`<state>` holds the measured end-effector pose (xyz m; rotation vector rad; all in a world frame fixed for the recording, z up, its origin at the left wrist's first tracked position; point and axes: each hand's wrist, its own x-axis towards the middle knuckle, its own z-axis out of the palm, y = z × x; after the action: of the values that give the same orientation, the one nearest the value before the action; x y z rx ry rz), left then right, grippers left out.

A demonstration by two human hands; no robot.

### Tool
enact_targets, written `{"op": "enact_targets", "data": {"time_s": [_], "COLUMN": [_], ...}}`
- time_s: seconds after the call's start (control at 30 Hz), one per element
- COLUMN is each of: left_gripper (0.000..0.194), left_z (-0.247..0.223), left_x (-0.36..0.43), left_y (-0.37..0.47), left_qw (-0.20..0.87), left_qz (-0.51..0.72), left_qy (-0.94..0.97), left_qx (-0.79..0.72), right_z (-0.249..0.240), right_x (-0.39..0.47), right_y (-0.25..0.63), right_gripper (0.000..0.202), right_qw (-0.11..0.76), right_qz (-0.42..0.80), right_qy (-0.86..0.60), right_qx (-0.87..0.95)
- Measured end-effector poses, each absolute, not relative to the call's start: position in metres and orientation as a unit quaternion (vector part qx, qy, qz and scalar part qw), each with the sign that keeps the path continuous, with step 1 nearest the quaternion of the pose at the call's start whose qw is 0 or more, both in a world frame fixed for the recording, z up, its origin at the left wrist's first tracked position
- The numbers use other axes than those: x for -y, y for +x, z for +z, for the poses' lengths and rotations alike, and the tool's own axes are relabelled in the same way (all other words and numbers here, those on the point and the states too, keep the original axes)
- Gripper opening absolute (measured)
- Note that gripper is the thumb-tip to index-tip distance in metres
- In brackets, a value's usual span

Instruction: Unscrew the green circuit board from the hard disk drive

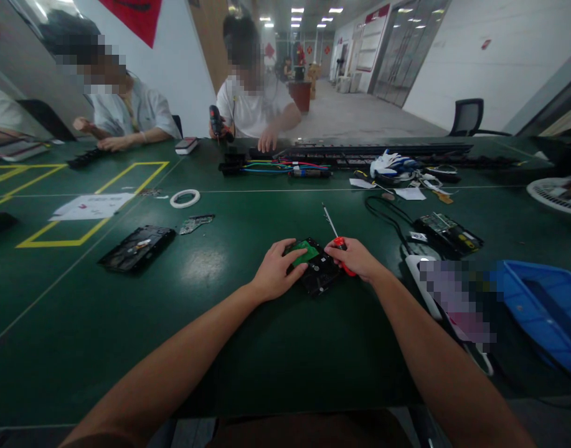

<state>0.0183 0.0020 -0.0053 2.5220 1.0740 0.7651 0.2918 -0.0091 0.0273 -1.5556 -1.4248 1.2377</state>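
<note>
A black device with a green circuit board (306, 251) on it lies on the green table in front of me. My left hand (278, 270) rests on the device's left side, fingers apart, the fingertips touching the green board. My right hand (353, 258) is at the device's right edge, closed around the red handle of a screwdriver (329, 219). The metal shaft points away from me, up and to the left, clear of the device.
A black casing (138, 247), a loose circuit board (196, 224) and a tape roll (185, 198) lie left. At right are another opened device (448, 234), cables and a blue basket (544, 305). People sit across the table (229, 214).
</note>
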Motion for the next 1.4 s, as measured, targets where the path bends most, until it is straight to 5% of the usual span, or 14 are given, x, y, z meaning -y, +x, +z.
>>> {"op": "enact_targets", "data": {"time_s": [0.5, 1.4], "left_gripper": [0.062, 0.061], "left_z": [0.001, 0.013], "left_x": [0.007, 0.013], "left_y": [0.021, 0.020], "left_qw": [0.115, 0.157], "left_qz": [0.216, 0.192], "left_qy": [0.890, 0.915], "left_qx": [-0.385, -0.319], "right_z": [0.027, 0.038], "right_x": [0.009, 0.015], "right_y": [0.292, 0.292], "right_gripper": [0.015, 0.024], "right_qw": [0.339, 0.282], "right_qz": [0.466, 0.442], "right_qy": [-0.605, -0.588], "right_qx": [0.550, 0.615]}}
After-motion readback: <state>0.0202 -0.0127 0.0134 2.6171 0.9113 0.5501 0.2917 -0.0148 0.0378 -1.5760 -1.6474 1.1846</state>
